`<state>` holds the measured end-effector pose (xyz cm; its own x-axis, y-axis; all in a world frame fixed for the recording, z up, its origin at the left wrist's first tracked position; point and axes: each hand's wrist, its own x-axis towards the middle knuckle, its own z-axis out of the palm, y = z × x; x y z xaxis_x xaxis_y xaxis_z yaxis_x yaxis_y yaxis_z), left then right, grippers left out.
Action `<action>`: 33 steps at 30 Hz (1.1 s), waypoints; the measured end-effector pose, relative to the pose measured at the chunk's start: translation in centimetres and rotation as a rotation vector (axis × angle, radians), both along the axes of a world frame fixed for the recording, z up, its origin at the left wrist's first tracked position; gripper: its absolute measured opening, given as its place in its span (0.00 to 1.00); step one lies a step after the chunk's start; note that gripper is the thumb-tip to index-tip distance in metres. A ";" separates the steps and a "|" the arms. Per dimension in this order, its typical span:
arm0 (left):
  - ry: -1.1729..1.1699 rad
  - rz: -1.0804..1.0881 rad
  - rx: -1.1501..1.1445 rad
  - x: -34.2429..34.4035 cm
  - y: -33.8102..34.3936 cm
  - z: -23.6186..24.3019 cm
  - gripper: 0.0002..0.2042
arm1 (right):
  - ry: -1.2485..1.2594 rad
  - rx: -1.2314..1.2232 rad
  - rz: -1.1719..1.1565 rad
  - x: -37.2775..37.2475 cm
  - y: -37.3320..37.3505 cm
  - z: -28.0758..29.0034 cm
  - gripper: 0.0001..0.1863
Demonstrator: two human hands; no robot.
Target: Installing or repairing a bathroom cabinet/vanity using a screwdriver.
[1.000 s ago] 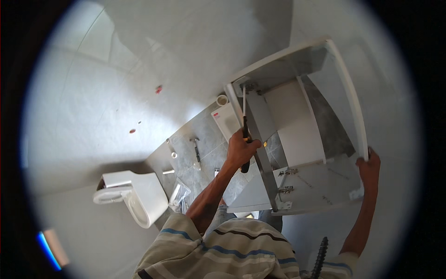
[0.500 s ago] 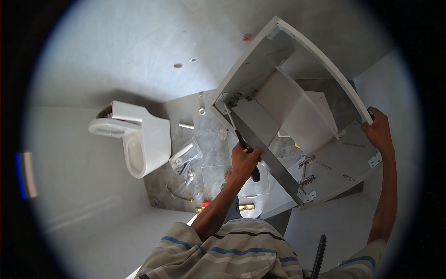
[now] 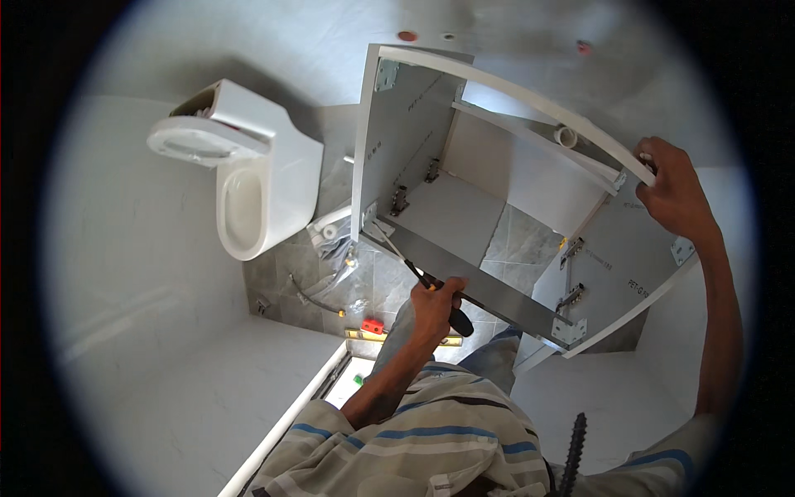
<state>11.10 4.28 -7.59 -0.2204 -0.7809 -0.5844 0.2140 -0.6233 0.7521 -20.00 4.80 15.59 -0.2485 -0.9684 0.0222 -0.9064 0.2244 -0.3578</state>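
Observation:
My left hand is closed on a long screwdriver with a black and yellow handle, its shaft reaching to a metal bracket at the cabinet's near left corner. Its fingers also lie at the grey front rail. My right hand grips the white curved rim of the open cabinet at its right end. Hinges sit on the inner side panels, and a pale shelf crosses the inside. The screwdriver's tip is too small to make out.
A white toilet with raised seat stands on the left. On the tiled floor lie plastic-bagged parts, a hose, a red block and a yellow level by my legs. Walls enclose the space, with a white-edged threshold below.
The cabinet has swung anticlockwise, its left corner moving left. My right hand has risen with the rim; my left hand has shifted slightly down, still on the screwdriver. The view has turned.

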 end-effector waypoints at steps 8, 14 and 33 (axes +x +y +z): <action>-0.084 0.339 -0.041 5.9 1.2 0.3 0.13 | -0.008 -0.101 0.174 5.3 2.3 2.7 0.19; -0.130 0.367 -0.015 3.9 -1.8 1.2 0.13 | 0.139 -0.068 0.280 5.2 -0.2 6.2 0.23; 0.209 0.537 0.023 -0.8 3.7 -10.4 0.06 | 0.325 0.188 0.565 5.5 0.8 1.6 0.30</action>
